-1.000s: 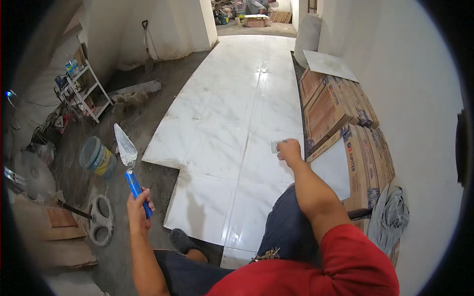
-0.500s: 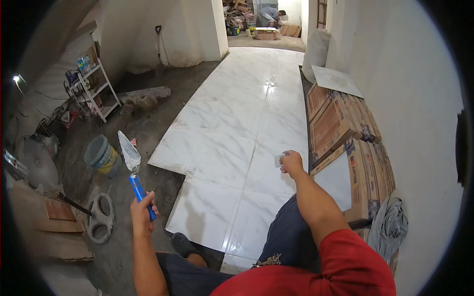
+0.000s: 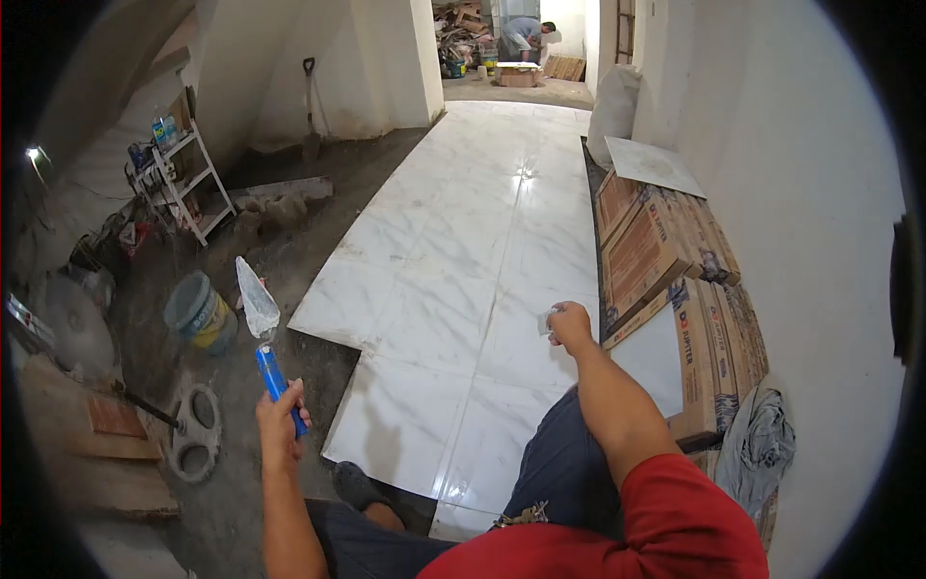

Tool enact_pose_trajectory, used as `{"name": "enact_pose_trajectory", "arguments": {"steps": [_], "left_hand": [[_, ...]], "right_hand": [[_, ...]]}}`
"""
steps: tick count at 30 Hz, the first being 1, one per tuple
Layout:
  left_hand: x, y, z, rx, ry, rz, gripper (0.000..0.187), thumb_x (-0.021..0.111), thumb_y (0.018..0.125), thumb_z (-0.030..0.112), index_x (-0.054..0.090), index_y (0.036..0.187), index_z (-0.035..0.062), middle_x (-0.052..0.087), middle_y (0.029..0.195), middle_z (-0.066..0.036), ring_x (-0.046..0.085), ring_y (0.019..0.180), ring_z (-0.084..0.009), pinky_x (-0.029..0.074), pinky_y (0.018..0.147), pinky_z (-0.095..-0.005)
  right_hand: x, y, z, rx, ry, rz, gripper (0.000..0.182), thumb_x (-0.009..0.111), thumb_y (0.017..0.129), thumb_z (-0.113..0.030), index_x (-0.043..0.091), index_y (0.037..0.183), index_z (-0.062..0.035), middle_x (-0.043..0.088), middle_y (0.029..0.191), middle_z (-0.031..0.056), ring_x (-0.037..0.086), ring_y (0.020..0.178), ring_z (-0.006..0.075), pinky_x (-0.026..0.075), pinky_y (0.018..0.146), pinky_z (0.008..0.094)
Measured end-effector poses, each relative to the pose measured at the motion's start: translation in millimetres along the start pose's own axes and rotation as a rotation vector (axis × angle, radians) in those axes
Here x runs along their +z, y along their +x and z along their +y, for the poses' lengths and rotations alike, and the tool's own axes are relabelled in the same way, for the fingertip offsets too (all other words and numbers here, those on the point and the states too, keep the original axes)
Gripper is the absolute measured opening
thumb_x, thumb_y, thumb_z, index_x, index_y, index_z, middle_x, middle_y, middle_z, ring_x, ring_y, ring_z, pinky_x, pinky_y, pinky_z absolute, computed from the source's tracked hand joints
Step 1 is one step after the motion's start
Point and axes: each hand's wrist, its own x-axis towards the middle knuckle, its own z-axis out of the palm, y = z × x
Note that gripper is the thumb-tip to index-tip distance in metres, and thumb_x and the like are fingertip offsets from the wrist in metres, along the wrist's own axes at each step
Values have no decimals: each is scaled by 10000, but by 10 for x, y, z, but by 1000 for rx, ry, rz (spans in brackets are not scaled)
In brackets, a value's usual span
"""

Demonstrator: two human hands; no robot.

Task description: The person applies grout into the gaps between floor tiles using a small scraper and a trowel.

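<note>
My left hand [image 3: 283, 410] is wrapped round the blue handle of a pointed trowel [image 3: 258, 299], whose blade points up and away from me and looks smeared with pale material. Over the white marbled tiles [image 3: 434, 261], my right hand [image 3: 569, 326] is closed on a small, pale, flat piece [image 3: 546, 321]; its kind is too small to make out. Below the trowel lies dark, rough floor, with a grey bucket [image 3: 200, 307] bearing a yellow label to the left of the blade.
Opened tile boxes [image 3: 656, 236] line the right wall, with a loose tile [image 3: 656, 166] on top. A grey cloth [image 3: 757, 434] hangs at the near boxes. On the left are a white ladder [image 3: 198, 183], a shovel [image 3: 310, 106] and a mixer paddle [image 3: 196, 434]. A person [image 3: 526, 37] bends over in the far room.
The trowel blade has turned slightly, so more of its flat face shows. Both hands keep their holds, and the view has shifted a little.
</note>
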Motion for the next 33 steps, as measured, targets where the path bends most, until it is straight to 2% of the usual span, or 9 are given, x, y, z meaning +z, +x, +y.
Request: {"name": "enact_pose_trajectory", "arguments": {"steps": [12, 15, 20, 25, 26, 28, 30, 32, 33], "left_hand": [[4, 9, 15, -46, 20, 45, 270, 717, 869, 307, 548, 896, 98, 521, 626, 17, 504, 460, -61, 408, 382, -205], [-11, 29, 15, -56, 26, 44, 316, 678, 897, 385, 547, 909, 97, 521, 615, 19, 500, 456, -60, 404, 380, -203], [-12, 25, 4, -61, -2, 73, 479, 557, 925, 559, 562, 942, 81, 515, 606, 22, 487, 451, -61, 391, 384, -203], [-61, 78, -1, -126, -130, 36, 565, 501, 923, 624, 588, 962, 68, 517, 615, 13, 486, 471, -79, 391, 413, -214], [-55, 87, -3, -114, -121, 27, 574, 492, 923, 630, 589, 959, 66, 520, 621, 11, 487, 475, -79, 391, 416, -213], [-79, 123, -38, -91, -116, 7, 554, 509, 924, 611, 589, 950, 63, 527, 631, 8, 496, 481, -77, 397, 420, -211], [-131, 144, -88, -105, -110, 29, 526, 535, 924, 586, 588, 945, 62, 531, 637, 6, 504, 483, -75, 403, 423, -210], [-148, 145, -83, -42, -30, 25, 408, 651, 899, 460, 584, 936, 60, 541, 652, 5, 529, 493, -72, 421, 432, -208], [-154, 146, -92, -59, -22, 43, 408, 651, 899, 460, 584, 936, 60, 541, 652, 5, 529, 493, -72, 421, 432, -208]], "right_hand": [[25, 15, -12, -9, -50, 4, 386, 608, 765, -16, 621, 1144, 51, 674, 881, 186, 644, 553, 228, 536, 448, 326], [43, 9, -12, -27, -44, 14, 364, 578, 782, -77, 645, 1125, 25, 686, 862, 175, 659, 563, 236, 534, 468, 325], [18, 4, -51, -7, -39, -6, 389, 588, 761, -14, 616, 1143, 52, 666, 826, 177, 629, 532, 219, 521, 436, 329], [53, 233, 184, -48, -48, -47, 398, 595, 747, -38, 623, 1138, 36, 649, 778, 156, 626, 516, 224, 516, 430, 334], [21, 250, 189, -37, -9, -107, 391, 593, 744, -44, 626, 1126, 32, 648, 776, 147, 626, 519, 215, 515, 427, 337], [39, 142, 91, -39, 16, -53, 359, 564, 753, -46, 617, 1094, 50, 619, 722, 132, 583, 472, 197, 492, 413, 311], [50, 117, 57, -23, -1, -66, 395, 571, 765, -49, 610, 1149, 36, 632, 822, 138, 599, 520, 205, 507, 425, 306], [38, 108, 31, 19, -13, -91, 377, 568, 790, -40, 607, 1155, 42, 648, 819, 138, 607, 527, 192, 535, 450, 308], [44, 90, 18, 33, -25, -110, 377, 568, 790, -40, 607, 1155, 42, 648, 819, 138, 607, 527, 192, 535, 450, 308]]}}
